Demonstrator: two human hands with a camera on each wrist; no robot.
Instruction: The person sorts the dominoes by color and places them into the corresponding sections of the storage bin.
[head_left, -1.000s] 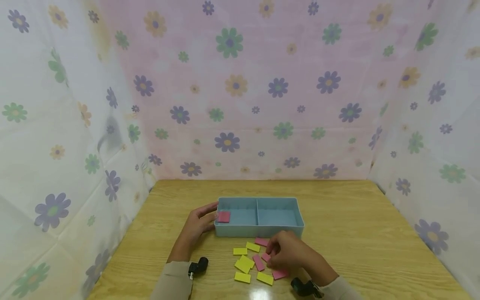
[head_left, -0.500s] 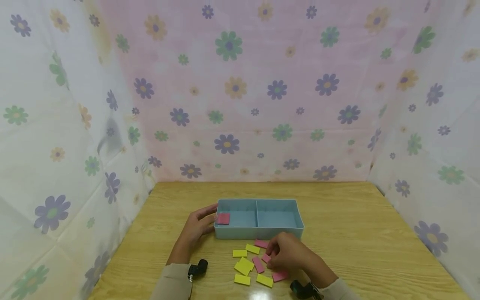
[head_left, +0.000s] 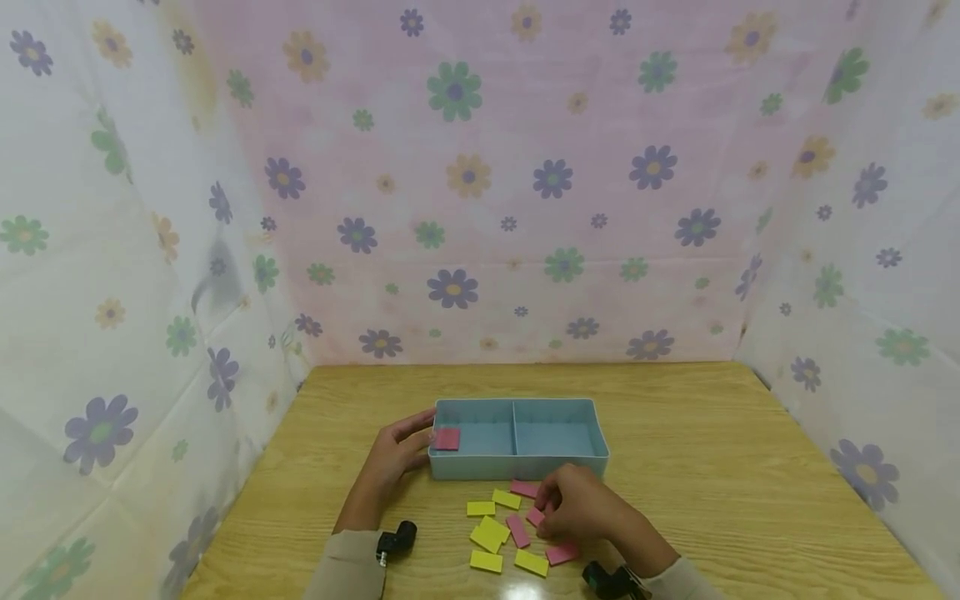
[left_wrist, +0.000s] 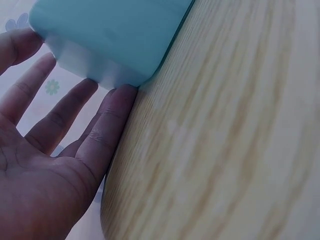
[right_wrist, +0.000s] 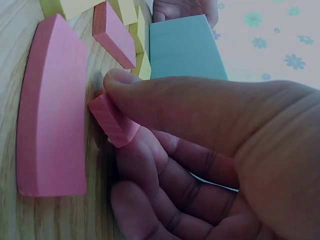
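A light blue box [head_left: 517, 467] with two compartments stands mid-table; a pink block [head_left: 447, 439] lies in its left compartment. My left hand [head_left: 396, 447] touches the box's left end, its spread fingertips against the wall in the left wrist view [left_wrist: 75, 135]. In front of the box my right hand [head_left: 581, 504] pinches a small pink block [right_wrist: 114, 120] between thumb and fingers, close over the table. Around it lie more pink blocks, one just left of the hand [head_left: 517, 531] and one nearer me [head_left: 562, 552]. Yellow blocks [head_left: 490, 534] are scattered to the left.
The wood-grain table [head_left: 712, 467] is walled at the back and sides by flower-print cloth [head_left: 510, 167]. Another pink block [head_left: 524, 489] lies close to the box's front wall. A black wrist camera [head_left: 397, 540] sits at the left sleeve, another [head_left: 609, 579] at the right.
Both hands, the box and the blocks keep their places relative to each other. Only the head view shifts slightly.
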